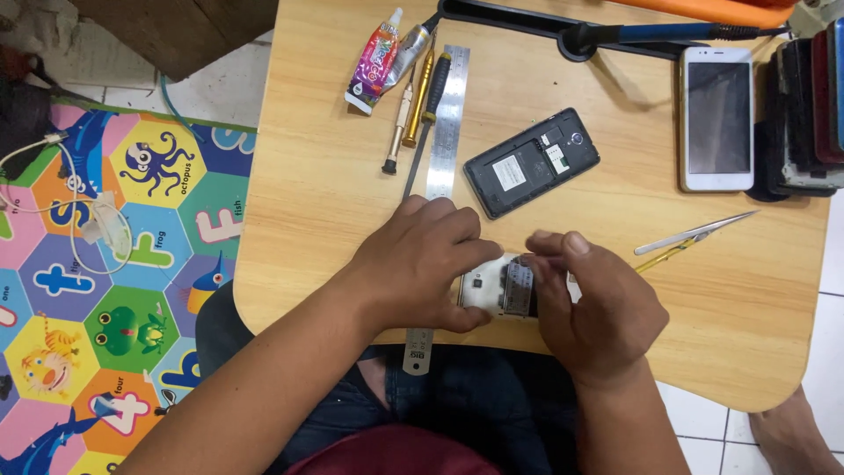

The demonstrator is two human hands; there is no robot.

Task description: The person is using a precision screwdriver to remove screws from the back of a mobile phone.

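Note:
My left hand (420, 264) lies palm down on a small white phone (482, 286) near the table's front edge and holds it against the wood. My right hand (591, 303) grips the same phone from the right, thumb and fingers pinched at a grey ribbed part (518, 288) on its open back. A long steel ruler (444, 132) runs under my left hand, its lower end (418, 352) sticking out past the table edge. Much of the phone is hidden by both hands.
A black phone shell (531, 163) lies open above my hands. A white phone (716, 119) and a stack of phones (804, 114) sit at the right. Screwdrivers (413, 101), glue tubes (376, 62) and tweezers (690, 236) lie on the wooden table (334, 202). A colourful play mat (97, 290) covers the floor at left.

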